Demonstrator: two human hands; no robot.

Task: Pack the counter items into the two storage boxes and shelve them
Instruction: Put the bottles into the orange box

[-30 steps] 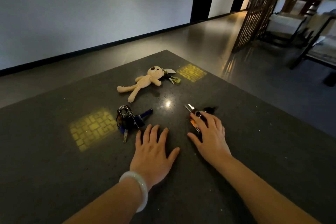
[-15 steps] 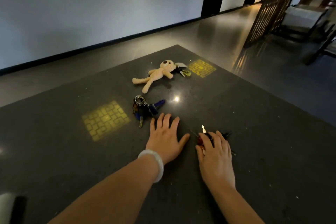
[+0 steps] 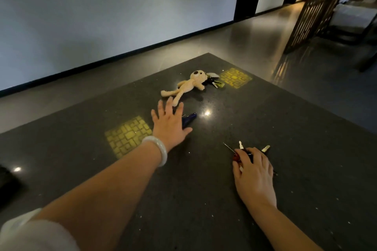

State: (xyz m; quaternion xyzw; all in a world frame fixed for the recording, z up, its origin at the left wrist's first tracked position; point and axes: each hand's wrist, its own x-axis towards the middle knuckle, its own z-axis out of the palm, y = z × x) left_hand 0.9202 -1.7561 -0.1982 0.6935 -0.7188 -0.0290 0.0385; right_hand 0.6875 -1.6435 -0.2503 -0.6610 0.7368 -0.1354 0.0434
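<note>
On the dark stone counter, my left hand is stretched forward with straight, spread fingers and covers a bunch of keys. Only the bunch's blue tag shows at the thumb side. My right hand lies nearer to me with its fingers curled over a red pocket tool, whose metal blades stick out past the fingertips. A cream plush rabbit lies farther back, just beyond my left fingertips, with a small set of keys at its head. No storage box is in view.
Two yellow patterned light patches fall on the counter. The counter's far corner is behind the rabbit, and its right edge runs diagonally down to the right, with floor beyond. A dark object sits at the left edge.
My left hand has left its flat rest on the counter and reached forward over the blue-tagged keys. My right hand has drawn the red pocket tool closer to me.
</note>
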